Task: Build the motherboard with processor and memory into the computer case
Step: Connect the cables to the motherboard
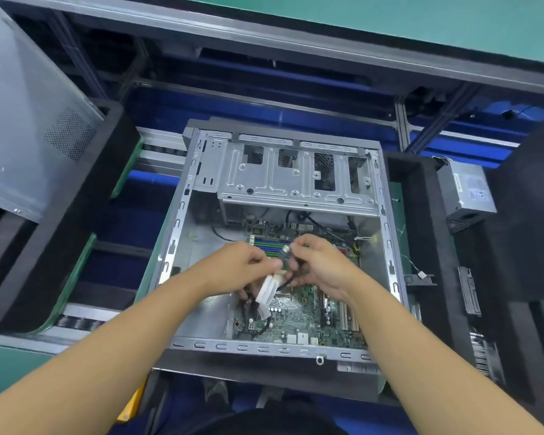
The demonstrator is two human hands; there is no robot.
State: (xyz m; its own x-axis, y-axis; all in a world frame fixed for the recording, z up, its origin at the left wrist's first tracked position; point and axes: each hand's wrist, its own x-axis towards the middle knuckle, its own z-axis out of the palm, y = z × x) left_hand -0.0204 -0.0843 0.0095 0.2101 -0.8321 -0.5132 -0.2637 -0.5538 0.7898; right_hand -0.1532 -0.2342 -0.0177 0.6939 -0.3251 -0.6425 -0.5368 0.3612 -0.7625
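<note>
Both pinching cable bundle (268,291), left hand (236,265), right hand (322,266)

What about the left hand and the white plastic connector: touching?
Touching. The head view shows the left hand gripping the white plastic connector by its top.

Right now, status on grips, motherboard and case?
Left grip and right grip both pinching a cable bundle with white connectors. Motherboard lying in case. Cables dangling over the board.
</note>
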